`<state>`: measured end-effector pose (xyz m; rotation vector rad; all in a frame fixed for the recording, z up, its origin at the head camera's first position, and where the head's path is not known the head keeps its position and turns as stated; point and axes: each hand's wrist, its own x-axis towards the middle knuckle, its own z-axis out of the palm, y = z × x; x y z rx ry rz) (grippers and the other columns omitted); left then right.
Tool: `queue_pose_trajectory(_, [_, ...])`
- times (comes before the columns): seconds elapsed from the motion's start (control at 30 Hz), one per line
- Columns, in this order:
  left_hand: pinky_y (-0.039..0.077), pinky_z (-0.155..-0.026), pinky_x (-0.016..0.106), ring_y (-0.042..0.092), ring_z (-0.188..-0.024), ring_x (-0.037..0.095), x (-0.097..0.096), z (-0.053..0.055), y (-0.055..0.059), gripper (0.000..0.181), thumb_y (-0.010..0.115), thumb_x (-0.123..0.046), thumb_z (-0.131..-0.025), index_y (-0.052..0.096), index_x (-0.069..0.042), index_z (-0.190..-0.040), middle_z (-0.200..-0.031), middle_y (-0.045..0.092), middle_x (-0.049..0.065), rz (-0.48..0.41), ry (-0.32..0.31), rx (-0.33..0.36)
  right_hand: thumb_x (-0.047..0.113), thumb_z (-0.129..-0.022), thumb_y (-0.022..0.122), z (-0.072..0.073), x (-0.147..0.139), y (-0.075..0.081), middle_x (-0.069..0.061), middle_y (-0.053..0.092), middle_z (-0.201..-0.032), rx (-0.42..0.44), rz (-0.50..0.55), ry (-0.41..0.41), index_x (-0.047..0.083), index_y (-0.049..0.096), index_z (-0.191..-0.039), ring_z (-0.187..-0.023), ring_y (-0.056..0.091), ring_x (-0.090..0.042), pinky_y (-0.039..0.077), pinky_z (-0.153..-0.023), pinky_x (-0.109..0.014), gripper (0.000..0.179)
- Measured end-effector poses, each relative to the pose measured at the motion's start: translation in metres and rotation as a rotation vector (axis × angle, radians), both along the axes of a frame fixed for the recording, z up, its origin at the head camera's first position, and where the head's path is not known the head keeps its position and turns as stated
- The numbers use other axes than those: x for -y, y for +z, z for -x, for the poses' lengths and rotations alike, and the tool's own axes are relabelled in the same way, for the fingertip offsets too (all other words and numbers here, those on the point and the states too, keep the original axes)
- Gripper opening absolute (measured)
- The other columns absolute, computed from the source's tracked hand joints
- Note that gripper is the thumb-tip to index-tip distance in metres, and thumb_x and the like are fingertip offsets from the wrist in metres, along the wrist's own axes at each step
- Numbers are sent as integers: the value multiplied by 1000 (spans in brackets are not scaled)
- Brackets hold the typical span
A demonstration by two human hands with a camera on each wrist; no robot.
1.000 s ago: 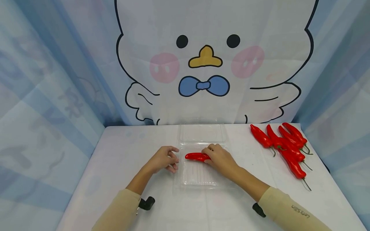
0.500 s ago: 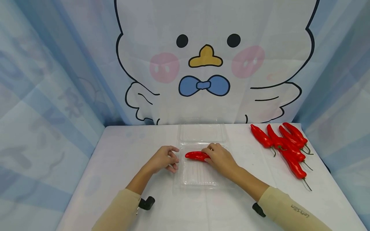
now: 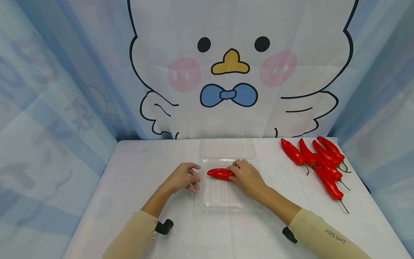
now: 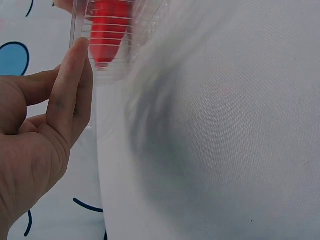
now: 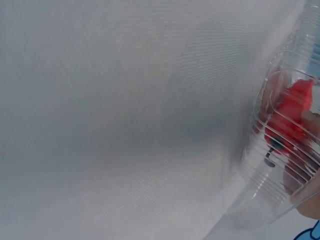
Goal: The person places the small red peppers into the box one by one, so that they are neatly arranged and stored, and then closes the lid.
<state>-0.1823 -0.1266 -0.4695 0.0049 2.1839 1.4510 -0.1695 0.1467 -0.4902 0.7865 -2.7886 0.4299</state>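
A clear plastic clamshell box (image 3: 223, 199) lies with its lid folded back on the white table. Inside it a red chili pepper (image 3: 218, 174) lies crosswise, its tip to the left. My right hand (image 3: 247, 178) reaches into the box and holds the pepper's right end between thumb and fingers, which hide that end in the head view. Through the box wall, the pepper's green stem end (image 5: 275, 142) shows in the right wrist view. My left hand (image 3: 184, 178) is at the box's left side, fingers loosely bent. In the left wrist view its fingertips (image 4: 80, 47) touch the box edge.
Several more red chili peppers (image 3: 323, 165) lie in a loose cluster at the table's back right, stems toward the front right. A printed curtain (image 3: 229, 122) hangs right behind the table's back edge, and more curtain stands on both sides.
The pepper in my right hand has shifted very slightly toward the back of the box and turned a little. My left hand stays in place at the box's side.
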Motion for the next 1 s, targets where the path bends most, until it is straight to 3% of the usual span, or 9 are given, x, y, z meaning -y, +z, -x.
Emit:
queue_pose_trajectory(0.37, [65, -62, 33, 72, -66, 21, -1, 1, -3, 46, 68, -2, -97, 54, -1, -141, -94, 66, 14, 1, -7, -1, 16, -81, 89, -4, -5, 1, -4, 69, -108, 25, 31, -13, 14, 76, -116, -98, 62, -21, 62, -82, -33, 38])
queue_pose_trajectory(1.0, [64, -62, 33, 72, -66, 22, 0, 0, -2, 45, 68, -2, -97, 56, -2, -140, -94, 66, 14, 13, 13, -9, 20, -83, 88, -17, -31, 21, -6, 68, -116, 75, 48, -47, 15, 72, -124, -109, 62, -22, 63, -91, -37, 44])
